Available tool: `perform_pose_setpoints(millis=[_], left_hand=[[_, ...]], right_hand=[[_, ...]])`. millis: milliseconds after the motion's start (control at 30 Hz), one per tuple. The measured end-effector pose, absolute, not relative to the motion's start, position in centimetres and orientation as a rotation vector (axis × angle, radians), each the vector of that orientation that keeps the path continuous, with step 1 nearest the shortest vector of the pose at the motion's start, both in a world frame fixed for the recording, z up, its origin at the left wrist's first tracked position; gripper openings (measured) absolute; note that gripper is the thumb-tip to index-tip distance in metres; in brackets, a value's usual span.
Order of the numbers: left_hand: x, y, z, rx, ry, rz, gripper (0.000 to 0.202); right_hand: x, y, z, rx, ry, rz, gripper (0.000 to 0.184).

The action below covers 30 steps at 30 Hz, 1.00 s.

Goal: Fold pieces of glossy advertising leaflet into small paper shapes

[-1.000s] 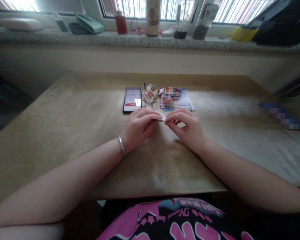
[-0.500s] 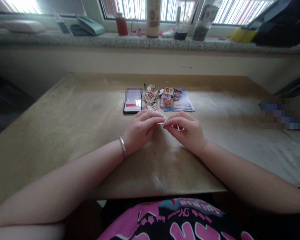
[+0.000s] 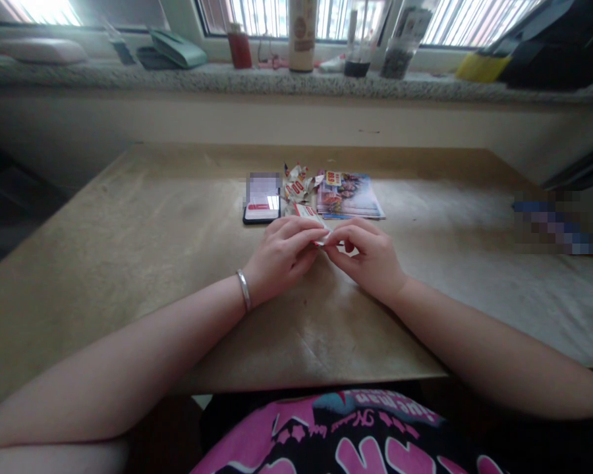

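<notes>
A small piece of white paper with red print [image 3: 308, 214] is held between my two hands above the table. My left hand [image 3: 289, 249], with a silver bracelet at the wrist, has its fingers closed over the paper's left side. The thumb and forefinger of my right hand [image 3: 366, 253] pinch its right end. Just beyond lie a phone [image 3: 262, 209] with its screen lit, some crumpled printed paper [image 3: 299, 184], and a stack of glossy printed leaflets [image 3: 356, 197]. My fingers hide most of the paper's near part.
The wide tan table [image 3: 153, 243] reaches to the wall. On the granite windowsill [image 3: 257, 81] stand a red bottle [image 3: 240, 47], a tall cream bottle [image 3: 302, 39], clear containers and a green case [image 3: 178, 49]. A blurred blue item [image 3: 548, 224] lies at the table's right.
The paper between my hands has tilted, so more of its printed face shows above my left fingers. Both hands have barely shifted.
</notes>
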<state>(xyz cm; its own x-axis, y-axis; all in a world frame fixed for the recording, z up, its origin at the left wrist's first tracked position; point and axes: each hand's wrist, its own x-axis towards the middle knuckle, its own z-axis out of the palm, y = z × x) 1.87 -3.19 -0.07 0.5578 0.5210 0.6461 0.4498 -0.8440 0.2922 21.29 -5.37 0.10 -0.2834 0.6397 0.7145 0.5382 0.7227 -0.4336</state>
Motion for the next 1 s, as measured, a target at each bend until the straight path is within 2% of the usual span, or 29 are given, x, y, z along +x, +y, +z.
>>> perform_pose_setpoints(millis=[167,800,1000], left_hand=[[1.6,-3.2,0.2,2.567,0.997,1.307,0.013],[1.1,-2.6,0.1,2.433,0.736,1.486,0.005],[0.9,-2.3,0.1,2.409,0.710,1.493,0.003]], right_hand=[[21.4,-5.2,0.1,-0.900,-1.971,0.070,0.006],[22.2,-4.7,-0.1,-0.927,-1.998,0.013,0.002],[22.6,-4.3,-0.2,-0.872,-2.049,0.012,0.008]])
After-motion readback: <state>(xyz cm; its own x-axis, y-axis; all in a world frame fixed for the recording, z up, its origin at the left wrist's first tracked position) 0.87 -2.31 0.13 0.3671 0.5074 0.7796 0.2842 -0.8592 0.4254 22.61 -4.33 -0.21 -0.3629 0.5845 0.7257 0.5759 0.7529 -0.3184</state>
